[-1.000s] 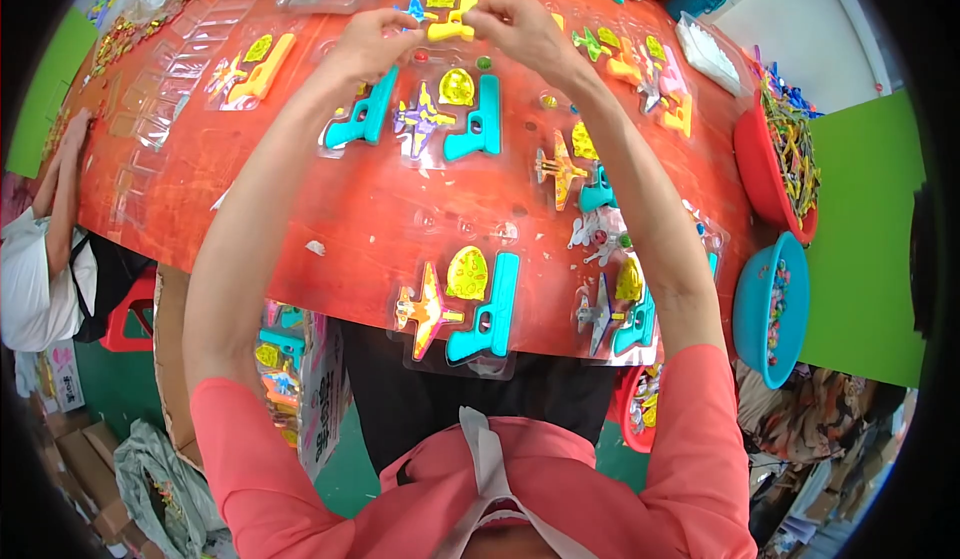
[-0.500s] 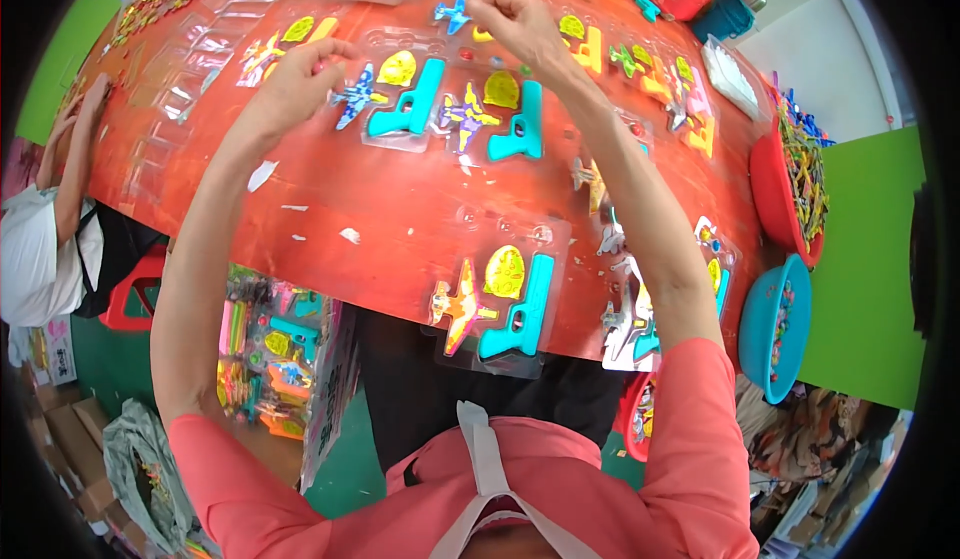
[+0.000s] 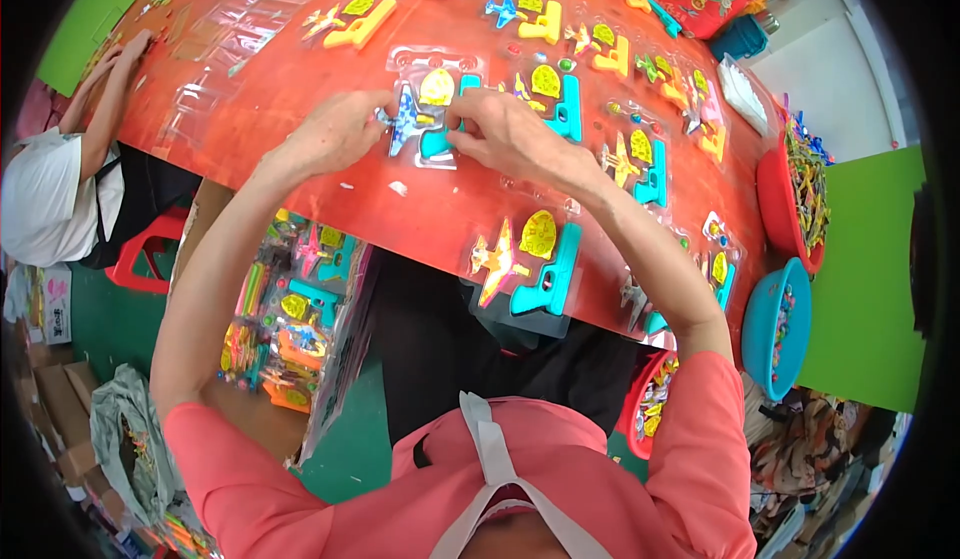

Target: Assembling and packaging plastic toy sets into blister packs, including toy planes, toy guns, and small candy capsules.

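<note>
Between my hands is a clear plastic blister tray (image 3: pixel 427 158) holding a blue-patterned toy plane (image 3: pixel 405 121), a yellow rounded piece (image 3: pixel 437 87) and a teal toy gun (image 3: pixel 436 143). My left hand (image 3: pixel 338 137) has its fingers closed at the tray's left side, by the plane. My right hand (image 3: pixel 515 137) pinches the right side and covers part of the gun. Closer to me, another filled tray overhangs the table edge, with an orange-and-pink plane (image 3: pixel 495 262), a yellow piece (image 3: pixel 538 234) and a teal gun (image 3: pixel 546 272).
More filled trays spread across the red table (image 3: pixel 290 144), some with yellow guns (image 3: pixel 361 22). At right stand a red basin (image 3: pixel 775 204) and a blue basin (image 3: pixel 757 319) of small parts. A box of packed toys (image 3: pixel 300 309) is below left. A co-worker's hands (image 3: pixel 118 59) rest at far left.
My right hand has come back from the small blue plane at the far side to the tray. Both hands now grip this tray, which has shifted toward me. The view has turned slightly.
</note>
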`<state>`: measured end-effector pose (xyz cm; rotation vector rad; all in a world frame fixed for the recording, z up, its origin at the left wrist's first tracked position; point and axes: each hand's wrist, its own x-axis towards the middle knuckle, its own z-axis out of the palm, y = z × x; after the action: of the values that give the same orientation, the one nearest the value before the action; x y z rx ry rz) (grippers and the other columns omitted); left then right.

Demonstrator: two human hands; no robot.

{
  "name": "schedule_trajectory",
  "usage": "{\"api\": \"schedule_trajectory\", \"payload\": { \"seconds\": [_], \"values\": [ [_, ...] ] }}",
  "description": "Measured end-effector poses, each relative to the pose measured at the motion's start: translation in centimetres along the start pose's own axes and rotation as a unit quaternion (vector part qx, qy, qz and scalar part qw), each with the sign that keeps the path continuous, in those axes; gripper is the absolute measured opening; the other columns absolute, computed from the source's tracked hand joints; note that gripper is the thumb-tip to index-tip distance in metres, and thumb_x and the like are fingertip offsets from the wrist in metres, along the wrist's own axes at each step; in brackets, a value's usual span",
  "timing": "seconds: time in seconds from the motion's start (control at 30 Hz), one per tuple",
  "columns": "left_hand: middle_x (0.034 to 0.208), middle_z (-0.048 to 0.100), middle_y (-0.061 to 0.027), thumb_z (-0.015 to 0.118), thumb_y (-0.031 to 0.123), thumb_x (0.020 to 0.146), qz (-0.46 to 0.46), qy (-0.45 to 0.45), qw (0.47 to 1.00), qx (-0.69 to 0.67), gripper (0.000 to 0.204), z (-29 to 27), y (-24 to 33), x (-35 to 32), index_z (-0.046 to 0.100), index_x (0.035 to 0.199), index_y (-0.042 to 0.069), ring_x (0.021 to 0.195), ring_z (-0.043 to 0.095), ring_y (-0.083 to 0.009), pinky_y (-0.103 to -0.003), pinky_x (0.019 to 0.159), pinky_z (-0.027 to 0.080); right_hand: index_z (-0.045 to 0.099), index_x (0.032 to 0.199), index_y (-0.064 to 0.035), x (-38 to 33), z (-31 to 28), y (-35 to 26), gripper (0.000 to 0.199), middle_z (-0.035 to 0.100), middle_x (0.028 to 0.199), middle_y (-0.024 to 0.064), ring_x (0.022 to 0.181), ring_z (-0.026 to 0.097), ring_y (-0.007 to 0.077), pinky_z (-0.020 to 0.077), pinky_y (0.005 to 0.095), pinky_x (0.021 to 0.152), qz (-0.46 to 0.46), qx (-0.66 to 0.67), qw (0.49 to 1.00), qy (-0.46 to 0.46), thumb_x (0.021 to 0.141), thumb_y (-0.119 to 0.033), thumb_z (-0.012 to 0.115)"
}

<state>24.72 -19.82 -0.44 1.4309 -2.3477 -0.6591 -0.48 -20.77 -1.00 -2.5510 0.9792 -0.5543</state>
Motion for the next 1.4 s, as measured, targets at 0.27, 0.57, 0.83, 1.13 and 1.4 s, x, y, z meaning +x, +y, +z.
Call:
{"api": "schedule_trajectory", "payload": {
  "seconds": [0.27, 0.57, 0.83, 1.13, 1.4],
  "values": [
    [0.076, 0.058, -0.0031, 0.057, 0.011, 0.092, -0.015, 0.029, 0.981, -0.191, 0.014, -2.3, -0.3, -1.0, 0.061, 0.102, 0.002, 0.073, 0.056, -0.0080, -0.026, 0.065, 0.046, 0.060, 0.096, -0.0007, 3.5, -3.2, 2.9, 0.014, 0.062, 0.085, 0.0105, 0.078, 0.061, 0.0219, 0.0497, 0.0336, 0.072, 0.024, 0.032, 0.998, 0.053, 0.082, -0.005, 0.059],
    [0.075, 0.053, 0.0043, 0.065, 0.015, 0.090, -0.019, 0.129, 0.958, -0.254, 0.017, -0.6, -2.9, 4.9, 0.064, 0.102, 0.002, 0.070, 0.048, -0.0043, -0.022, 0.060, 0.040, 0.062, 0.099, -0.0019, 4.5, -1.5, 4.0, 0.020, 0.066, 0.093, 0.0101, 0.087, 0.064, 0.0241, 0.0510, 0.0347, 0.076, -0.036, -0.008, 0.996, 0.084, 0.086, -0.016, 0.067],
    [0.081, 0.063, -0.0006, 0.067, 0.019, 0.089, -0.044, 0.099, 0.947, -0.304, 0.027, -0.4, -2.1, 6.4, 0.067, 0.110, 0.001, 0.073, 0.058, -0.0063, -0.023, 0.062, 0.045, 0.064, 0.100, -0.0020, 2.1, -3.2, 3.2, 0.018, 0.066, 0.090, 0.0089, 0.077, 0.064, 0.0171, 0.0508, 0.0323, 0.069, 0.029, 0.063, 0.995, 0.069, 0.087, -0.014, 0.066],
    [0.090, 0.068, -0.0070, 0.072, 0.029, 0.084, 0.046, 0.074, 0.992, -0.087, 0.038, 0.9, -0.9, 10.0, 0.068, 0.112, 0.004, 0.079, 0.064, -0.0178, -0.031, 0.073, 0.051, 0.064, 0.100, -0.0010, 1.9, -2.8, 3.7, 0.016, 0.066, 0.087, 0.0082, 0.070, 0.062, 0.0143, 0.0506, 0.0305, 0.066, 0.032, 0.066, 0.994, 0.082, 0.088, -0.011, 0.065],
    [0.092, 0.065, -0.0036, 0.062, 0.028, 0.096, -0.116, 0.135, 0.814, -0.553, 0.031, -0.7, -0.7, 7.3, 0.062, 0.116, 0.004, 0.062, 0.052, -0.0061, -0.022, 0.054, 0.043, 0.064, 0.097, -0.0011, 1.7, -3.3, 3.0, 0.011, 0.064, 0.078, 0.0059, 0.062, 0.060, 0.0103, 0.0485, 0.0271, 0.059, 0.119, 0.151, 0.980, 0.053, 0.092, -0.010, 0.062]
  ]
}}
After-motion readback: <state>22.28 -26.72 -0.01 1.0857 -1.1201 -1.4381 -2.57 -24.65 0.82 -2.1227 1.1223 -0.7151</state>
